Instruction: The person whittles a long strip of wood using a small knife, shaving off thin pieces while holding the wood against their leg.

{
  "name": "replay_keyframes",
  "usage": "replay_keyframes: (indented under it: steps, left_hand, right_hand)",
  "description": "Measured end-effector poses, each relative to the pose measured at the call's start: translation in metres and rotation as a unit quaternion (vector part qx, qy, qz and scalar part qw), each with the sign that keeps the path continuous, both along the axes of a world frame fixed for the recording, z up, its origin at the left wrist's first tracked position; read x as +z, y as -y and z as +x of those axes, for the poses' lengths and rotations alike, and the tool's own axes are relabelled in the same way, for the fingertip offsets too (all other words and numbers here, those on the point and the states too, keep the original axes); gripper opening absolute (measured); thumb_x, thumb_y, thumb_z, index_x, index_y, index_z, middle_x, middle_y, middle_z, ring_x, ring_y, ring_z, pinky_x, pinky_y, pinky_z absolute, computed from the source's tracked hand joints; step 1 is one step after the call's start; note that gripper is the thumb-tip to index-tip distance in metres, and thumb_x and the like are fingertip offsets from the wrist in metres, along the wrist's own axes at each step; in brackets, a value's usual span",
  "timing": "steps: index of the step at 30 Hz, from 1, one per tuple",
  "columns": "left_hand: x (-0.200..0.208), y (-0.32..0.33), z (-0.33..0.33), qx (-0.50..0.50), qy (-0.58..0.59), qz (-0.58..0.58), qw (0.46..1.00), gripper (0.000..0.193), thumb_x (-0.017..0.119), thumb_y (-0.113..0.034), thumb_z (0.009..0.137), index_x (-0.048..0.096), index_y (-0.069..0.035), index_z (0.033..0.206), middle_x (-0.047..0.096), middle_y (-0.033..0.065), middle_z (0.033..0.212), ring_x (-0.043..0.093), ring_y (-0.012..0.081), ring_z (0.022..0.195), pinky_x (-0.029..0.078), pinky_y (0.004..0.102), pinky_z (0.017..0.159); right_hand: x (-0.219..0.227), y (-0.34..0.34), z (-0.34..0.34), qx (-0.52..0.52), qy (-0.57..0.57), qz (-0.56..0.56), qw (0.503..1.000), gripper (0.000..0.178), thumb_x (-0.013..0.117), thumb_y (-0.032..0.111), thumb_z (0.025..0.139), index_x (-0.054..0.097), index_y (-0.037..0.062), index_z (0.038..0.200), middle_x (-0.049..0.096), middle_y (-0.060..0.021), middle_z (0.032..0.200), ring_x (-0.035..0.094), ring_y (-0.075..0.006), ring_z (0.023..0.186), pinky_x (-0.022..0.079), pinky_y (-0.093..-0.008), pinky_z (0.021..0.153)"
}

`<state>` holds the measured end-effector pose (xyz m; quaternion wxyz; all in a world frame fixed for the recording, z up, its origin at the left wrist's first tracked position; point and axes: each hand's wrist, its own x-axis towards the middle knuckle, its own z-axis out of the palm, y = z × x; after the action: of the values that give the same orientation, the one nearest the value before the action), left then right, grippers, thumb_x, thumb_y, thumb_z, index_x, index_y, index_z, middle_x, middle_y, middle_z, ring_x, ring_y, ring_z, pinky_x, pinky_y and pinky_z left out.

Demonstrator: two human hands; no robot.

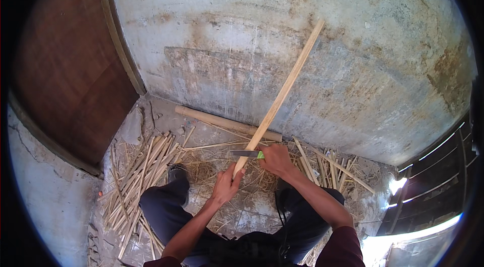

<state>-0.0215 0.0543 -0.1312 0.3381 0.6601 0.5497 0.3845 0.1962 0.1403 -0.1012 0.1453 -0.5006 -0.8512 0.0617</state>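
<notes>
A long, pale bamboo strip (282, 93) slants up and away to the right between my knees. Its near end lies in my left hand (227, 185), whose fingers are closed around it. My right hand (277, 159) grips the green handle of a knife (246, 153). The dark blade points left and lies across the strip, just beyond my left hand. Most of the knife handle is hidden inside my right fist.
A round bamboo pole (227, 123) lies along the foot of the stained wall (227, 30). Cut strips (138, 186) are heaped by my left leg, and more strips (333, 169) lie at the right. Thin shavings (206, 171) litter the floor. A brown door (65, 60) stands at the left.
</notes>
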Motion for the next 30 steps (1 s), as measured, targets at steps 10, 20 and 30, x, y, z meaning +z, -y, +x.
replay_keyframes:
  steps: [10,20,30]
  left_hand:
    - [-0.003,0.011,-0.002,-0.029,0.026,-0.043,0.998,0.033,0.060,-0.031,0.108,0.062,0.002,0.110,0.056,0.0193,0.061,0.059,0.0326,0.053,0.045,0.0462,0.055]
    - [-0.021,0.006,-0.004,-0.012,0.006,-0.032,0.999,0.034,0.062,-0.031,0.108,0.063,0.002,0.114,0.060,0.0194,0.066,0.057,0.0337,0.054,0.044,0.0466,0.056]
    - [-0.012,0.008,-0.001,-0.004,-0.001,-0.031,1.000,0.032,0.064,-0.030,0.107,0.064,0.002,0.109,0.061,0.0191,0.065,0.057,0.0325,0.053,0.045,0.0453,0.056]
  right_hand:
    - [0.032,-0.044,0.066,-0.213,-0.056,0.066,0.973,0.032,0.067,0.016,0.087,0.081,0.0121,0.115,0.073,-0.0269,0.082,0.072,-0.0459,0.078,0.059,-0.0553,0.077]
    - [0.017,-0.034,0.058,-0.132,-0.086,0.047,0.986,0.036,0.067,0.015,0.082,0.080,0.0109,0.116,0.072,-0.0260,0.079,0.072,-0.0444,0.076,0.059,-0.0543,0.075]
    - [0.021,-0.016,0.029,-0.020,0.007,0.024,0.999,0.039,0.070,0.016,0.079,0.080,0.0112,0.116,0.072,-0.0215,0.076,0.074,-0.0398,0.076,0.059,-0.0519,0.071]
